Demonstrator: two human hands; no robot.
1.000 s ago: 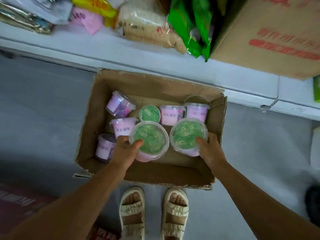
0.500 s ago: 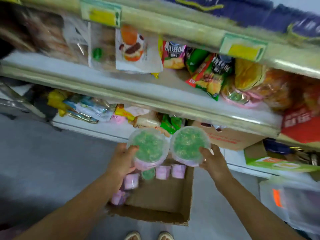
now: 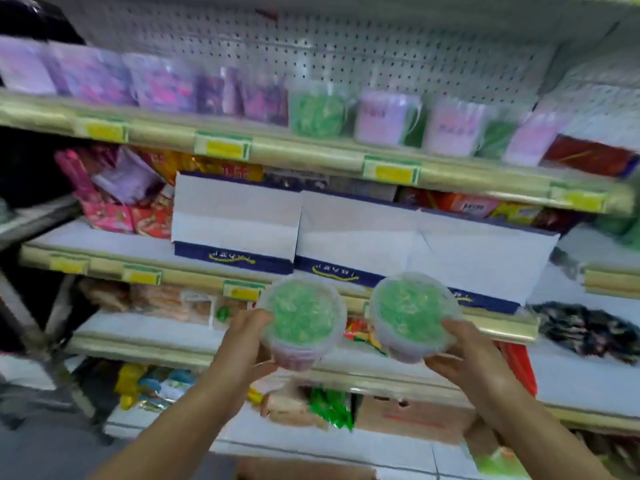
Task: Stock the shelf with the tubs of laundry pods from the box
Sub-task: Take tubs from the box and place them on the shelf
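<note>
My left hand [image 3: 246,344] grips a clear tub of green laundry pods [image 3: 302,315] with a pink base, held up in front of the shelving. A second tub of green pods [image 3: 412,311] is gripped by my right hand [image 3: 464,355] beside it, a small gap between the two tubs. On the top shelf [image 3: 311,152], several pod tubs stand in a row: a green tub [image 3: 317,109] and pink tubs [image 3: 386,117] to its right. The box on the floor is out of view.
Purple packets [image 3: 104,77] fill the top shelf's left side. White and blue display cartons [image 3: 360,237] stand on the shelf below. Snack bags [image 3: 329,407] and a brown carton [image 3: 408,417] sit on the low shelves. The frame is blurred.
Both hands have lifted the two green tubs out of the box and up to shelf height. My view has swung from the floor up to the upper shelves.
</note>
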